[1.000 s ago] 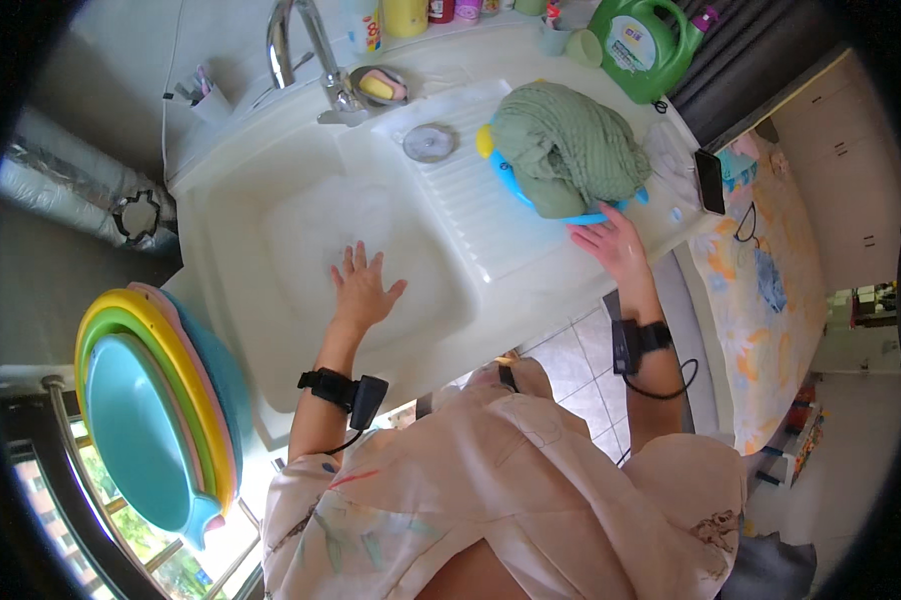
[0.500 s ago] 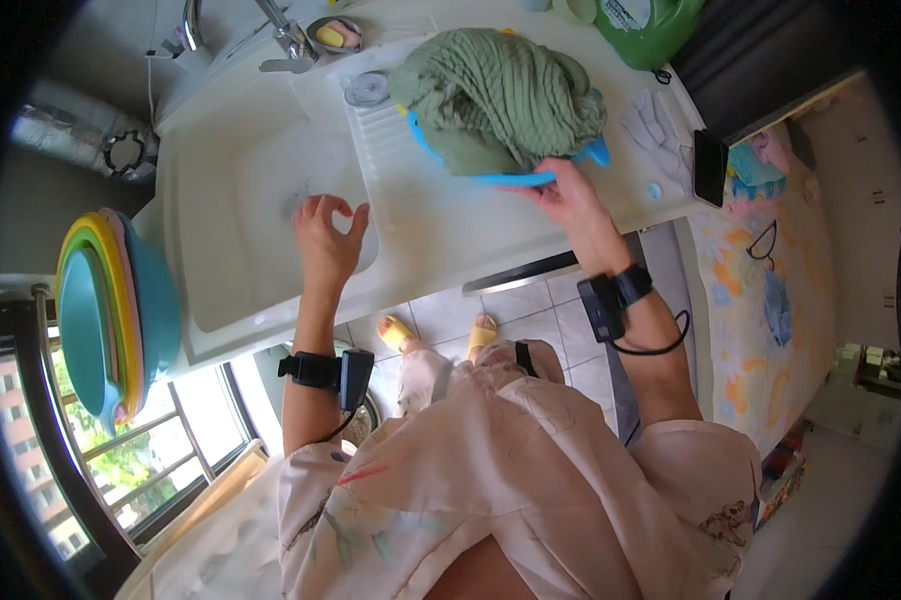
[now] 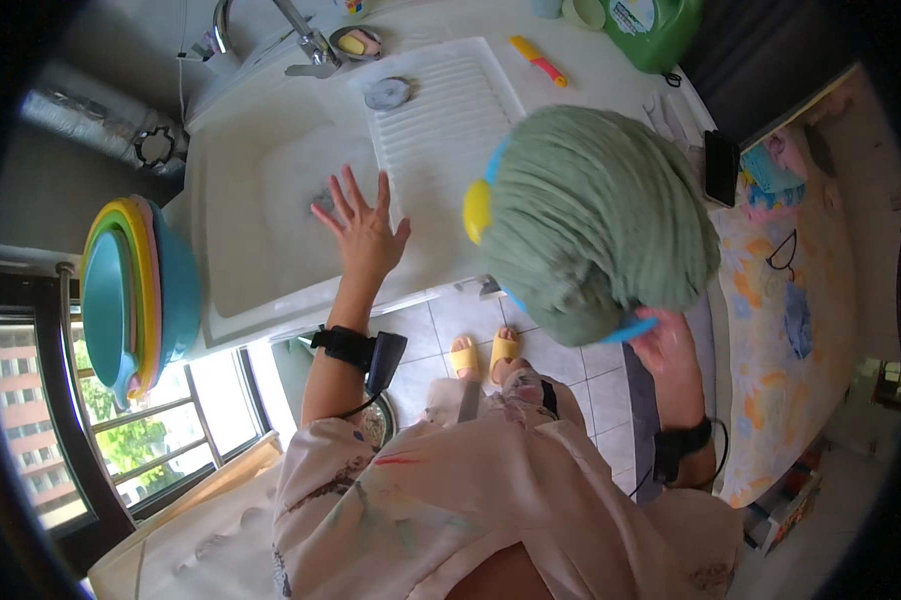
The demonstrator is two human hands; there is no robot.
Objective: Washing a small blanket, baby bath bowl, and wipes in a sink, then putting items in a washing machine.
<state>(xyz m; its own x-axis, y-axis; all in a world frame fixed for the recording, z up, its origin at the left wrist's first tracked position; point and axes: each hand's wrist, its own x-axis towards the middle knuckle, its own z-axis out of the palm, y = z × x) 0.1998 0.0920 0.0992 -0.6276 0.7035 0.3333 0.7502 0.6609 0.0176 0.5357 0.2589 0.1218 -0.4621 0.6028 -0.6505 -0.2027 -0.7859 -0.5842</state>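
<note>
My right hand [image 3: 668,347] grips the rim of a blue basin [image 3: 631,327] that is heaped with green cloth [image 3: 596,215]. The basin is lifted off the counter and hangs above the floor tiles, close to my head. A yellow part [image 3: 478,211] shows at its left side. My left hand [image 3: 363,228] is spread open, fingers apart, over the front wall of the white sink [image 3: 261,215], holding nothing. Both wrists carry black bands.
A ribbed white drainboard [image 3: 441,120] lies right of the sink, with a round plug [image 3: 387,93] and a tap [image 3: 306,40] behind. A stack of coloured basins [image 3: 136,290] stands at the left. A green jug [image 3: 651,30] and a yellow-pink brush [image 3: 539,60] sit at the back.
My right hand has lifted the basin of green cloth off the drainboard and brought it toward me, over the floor. My left hand stays spread at the sink.
</note>
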